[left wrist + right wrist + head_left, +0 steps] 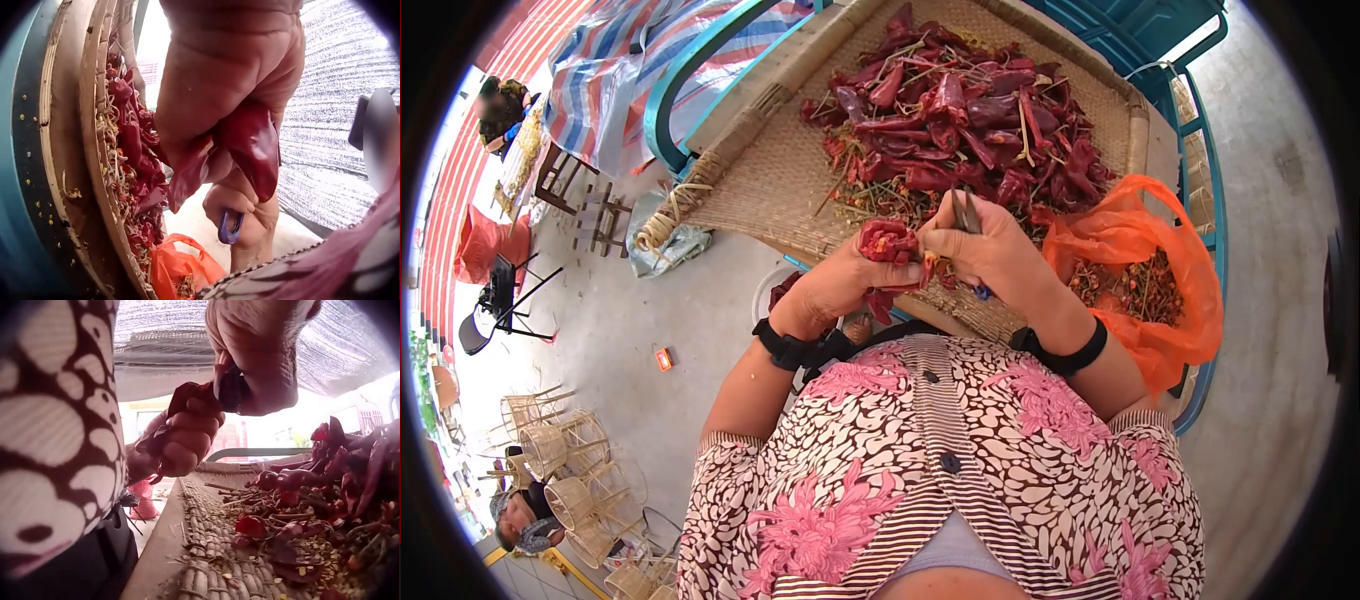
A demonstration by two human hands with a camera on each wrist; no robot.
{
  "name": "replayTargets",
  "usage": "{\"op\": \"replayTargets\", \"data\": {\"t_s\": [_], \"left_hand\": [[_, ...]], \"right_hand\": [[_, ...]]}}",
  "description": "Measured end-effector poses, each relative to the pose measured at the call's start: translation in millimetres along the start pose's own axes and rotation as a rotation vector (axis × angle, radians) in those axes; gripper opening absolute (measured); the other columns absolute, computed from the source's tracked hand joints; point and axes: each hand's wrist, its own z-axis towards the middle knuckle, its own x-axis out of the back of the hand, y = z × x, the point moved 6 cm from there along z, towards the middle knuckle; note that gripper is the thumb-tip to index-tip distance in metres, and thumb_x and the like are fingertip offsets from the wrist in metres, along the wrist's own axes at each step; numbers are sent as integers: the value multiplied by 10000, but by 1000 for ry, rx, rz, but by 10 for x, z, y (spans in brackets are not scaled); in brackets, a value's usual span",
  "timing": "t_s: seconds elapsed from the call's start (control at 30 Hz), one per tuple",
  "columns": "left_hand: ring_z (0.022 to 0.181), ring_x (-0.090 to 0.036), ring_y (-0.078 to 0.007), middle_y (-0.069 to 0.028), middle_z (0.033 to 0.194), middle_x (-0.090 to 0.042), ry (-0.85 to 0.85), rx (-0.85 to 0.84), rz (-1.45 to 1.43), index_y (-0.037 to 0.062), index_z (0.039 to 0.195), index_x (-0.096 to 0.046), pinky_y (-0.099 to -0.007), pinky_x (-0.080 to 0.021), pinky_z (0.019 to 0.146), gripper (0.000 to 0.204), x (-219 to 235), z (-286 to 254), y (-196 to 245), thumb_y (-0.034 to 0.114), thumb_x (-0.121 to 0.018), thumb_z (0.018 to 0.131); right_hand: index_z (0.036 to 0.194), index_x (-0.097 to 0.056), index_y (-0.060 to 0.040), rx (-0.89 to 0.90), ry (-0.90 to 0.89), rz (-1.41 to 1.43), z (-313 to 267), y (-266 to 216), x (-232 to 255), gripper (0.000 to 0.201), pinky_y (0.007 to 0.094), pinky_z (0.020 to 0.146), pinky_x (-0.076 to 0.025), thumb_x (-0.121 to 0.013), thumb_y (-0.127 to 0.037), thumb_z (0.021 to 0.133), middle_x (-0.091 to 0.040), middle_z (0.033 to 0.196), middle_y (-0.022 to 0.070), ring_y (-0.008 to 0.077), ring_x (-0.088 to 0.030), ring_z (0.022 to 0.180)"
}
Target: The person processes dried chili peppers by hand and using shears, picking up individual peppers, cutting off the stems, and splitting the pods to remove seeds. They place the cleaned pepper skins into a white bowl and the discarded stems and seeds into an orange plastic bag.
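Observation:
In the head view the left hand [837,287] grips several dark red dried peppers [887,243], their cut or opened ends up near the thumb. The right hand [998,255] holds scissors [966,214], blades pointing up and away, and its fingertips meet the peppers at the left thumb. From the left wrist, glossy peppers [251,150] hang below the left hand [228,69], and a blue-purple handle loop [230,227] shows at the right hand [250,215]. The right wrist view has the left fingers [186,440] curled round peppers, against the right hand [259,350].
A woven tray [757,194] with a raised rim bears a heap of red peppers [960,110], stems and seeds. An orange plastic bag [1190,290] with scraps stands at its right. Teal rails [662,120] flank the tray. Stools and two people are at the left.

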Motion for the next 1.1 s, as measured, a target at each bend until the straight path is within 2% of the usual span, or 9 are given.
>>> {"op": "replayTargets", "data": {"t_s": [0.13,0.3,0.43,0.53,0.67,0.8,0.93,0.97,1.1], "left_hand": [[785,-568,-100,8,901,-610,-62,-93,-97,57,992,-611,-251,-469,711,187,-57,8,35,81,-718,841],[767,-539,-145,-15,923,-579,-235,-158,-460,62,1011,-573,-279,-434,659,184,-86,70,1,102,-678,865],[660,-478,-120,-10,793,-539,-146,-270,-400,62,954,-579,-270,-363,570,184,-201,27,114,156,-700,851],[586,-393,-87,9,691,-474,-430,-434,-639,69,904,-576,-258,-318,538,168,-82,47,298,178,-695,858],[567,-333,-78,26,659,-417,-209,-425,-496,88,945,-554,-248,-294,537,222,-8,2,331,215,-709,850],[599,-365,-84,42,689,-409,-51,-522,-288,107,960,-535,-247,-325,567,286,65,-48,372,198,-757,804],[582,-514,-84,35,742,-520,361,-207,-38,87,972,-580,-233,-419,510,237,121,-123,305,114,-730,791],[526,-508,-76,33,760,-546,370,-241,-50,89,968,-597,-216,-394,445,197,155,-75,286,104,-702,802],[638,-537,-67,35,781,-573,403,-298,32,84,975,-597,-225,-425,554,195,152,-14,337,127,-706,818]], "right_hand": [[917,-561,-122,-312,-23,582,13,195,-27,49,182,406,-304,-602,-115,942,-643,835,-4,7,-366,449],[895,-543,-114,-195,-11,750,8,182,-127,73,184,403,-311,-574,-129,959,-630,885,-8,5,-346,441],[912,-572,-101,-162,-145,871,14,127,-213,60,184,406,-315,-579,-138,959,-591,817,-21,12,-351,448],[913,-562,-91,-174,-321,1261,-59,18,-188,95,172,404,-305,-592,-170,955,-595,811,-15,11,-343,444],[922,-551,-100,24,168,169,-102,-205,231,136,172,457,-339,-648,-195,927,-600,855,6,23,-420,493],[958,-544,-44,142,551,-826,-72,-311,583,272,284,705,-474,-733,-184,823,-600,894,73,164,-578,756],[1031,-573,-53,194,710,-1078,89,-386,634,338,370,773,-497,-722,-261,810,-590,978,103,282,-628,910],[1075,-592,-94,47,651,-1147,163,-351,683,329,390,754,-511,-707,-259,815,-593,1020,98,294,-633,920],[1117,-610,-165,306,648,-1271,441,-536,652,311,415,718,-534,-690,-204,819,-599,1028,81,289,-645,884]]}}
